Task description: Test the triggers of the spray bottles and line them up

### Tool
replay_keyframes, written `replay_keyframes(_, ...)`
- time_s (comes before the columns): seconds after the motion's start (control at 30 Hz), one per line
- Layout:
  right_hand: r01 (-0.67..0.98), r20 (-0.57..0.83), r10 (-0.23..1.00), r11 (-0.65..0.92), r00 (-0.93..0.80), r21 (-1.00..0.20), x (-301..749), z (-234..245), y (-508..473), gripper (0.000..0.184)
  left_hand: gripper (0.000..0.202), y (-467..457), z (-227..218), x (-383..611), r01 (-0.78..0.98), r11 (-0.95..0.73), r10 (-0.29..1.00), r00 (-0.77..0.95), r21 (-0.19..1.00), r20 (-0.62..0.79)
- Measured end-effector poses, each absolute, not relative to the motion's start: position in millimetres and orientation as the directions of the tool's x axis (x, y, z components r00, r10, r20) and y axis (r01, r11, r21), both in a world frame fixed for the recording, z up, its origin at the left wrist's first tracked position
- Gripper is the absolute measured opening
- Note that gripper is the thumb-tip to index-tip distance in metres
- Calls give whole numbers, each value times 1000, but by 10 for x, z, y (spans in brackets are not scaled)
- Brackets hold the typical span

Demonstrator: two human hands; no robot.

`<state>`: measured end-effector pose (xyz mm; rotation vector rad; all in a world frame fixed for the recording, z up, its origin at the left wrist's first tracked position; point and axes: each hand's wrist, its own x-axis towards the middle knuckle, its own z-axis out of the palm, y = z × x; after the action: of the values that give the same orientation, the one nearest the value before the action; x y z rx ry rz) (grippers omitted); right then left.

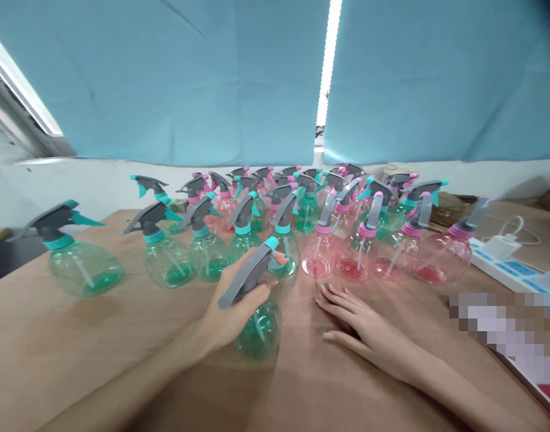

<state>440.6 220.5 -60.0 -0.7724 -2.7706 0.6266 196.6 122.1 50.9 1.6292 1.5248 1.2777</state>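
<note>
My left hand (239, 294) is wrapped round the neck and trigger of a green spray bottle (259, 333) with a grey head and turquoise nozzle. That bottle is near the table's middle, slightly tilted; whether its base touches the tabletop I cannot tell. Flat on the table to its right rests my right hand (360, 324), fingers stretched out and holding nothing. Just beyond its fingertips stand pink spray bottles, the closest being a clear pink one (319, 255). Another green spray bottle (286, 255) stands right behind the held one.
Several rows of green and pink spray bottles fill the back of the brown table (167, 360). One green bottle (83, 270) stands apart at the left. A white power strip (504, 267) with a plugged-in charger lies at the right, beside a blurred-out object. Blue cloth (203, 84) hangs behind.
</note>
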Motion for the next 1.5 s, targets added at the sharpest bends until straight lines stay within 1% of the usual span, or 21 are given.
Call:
replay_keyframes(0.27, 470, 50, 537, 777, -842, -418, 4399, -604, 2193, 63, 28, 1224, 479, 1927, 486, -190, 956, -106, 853, 273)
replay_keyframes(0.5, 455, 85, 535, 782, -840, -425, 4408, -652, 2200, 62, 28, 1221, 469, 1911, 488, -190, 952, -119, 852, 281)
replay_keyframes(0.7, 449, 97, 528, 794, -844, -410, 4415, -671, 2211, 61, 14, 1217, 470, 1927, 469, -149, 961, -138, 871, 238)
replay_keyframes(0.8, 440, 111, 526, 795, -843, -418, 4418, -672, 2209, 59, 10, 1208, 490, 1938, 475, -146, 958, -150, 868, 244)
replay_keyframes(0.87, 446, 104, 529, 792, -842, -418, 4418, -666, 2205, 59, 15, 1205, 514, 1940, 488, -141, 958, -153, 862, 244)
replay_keyframes(1.0, 455, 87, 530, 791, -843, -409, 4413, -651, 2201, 60, 35, 1213, 563, 1937, 517, -142, 965, -118, 844, 235)
replay_keyframes(1.1, 455, 85, 531, 789, -843, -412, 4410, -646, 2202, 61, 43, 1216, 580, 1939, 520, -152, 967, -98, 841, 235)
replay_keyframes(1.23, 459, 80, 532, 788, -843, -411, 4411, -644, 2202, 60, 44, 1204, 573, 1946, 514, -171, 959, -107, 840, 261)
replay_keyframes(1.4, 456, 84, 537, 781, -840, -427, 4414, -645, 2197, 60, 37, 1209, 545, 1946, 532, -162, 954, -129, 831, 269)
replay_keyframes(1.5, 453, 93, 538, 780, -838, -431, 4414, -649, 2198, 59, 42, 1227, 549, 1954, 507, -169, 961, -106, 845, 255)
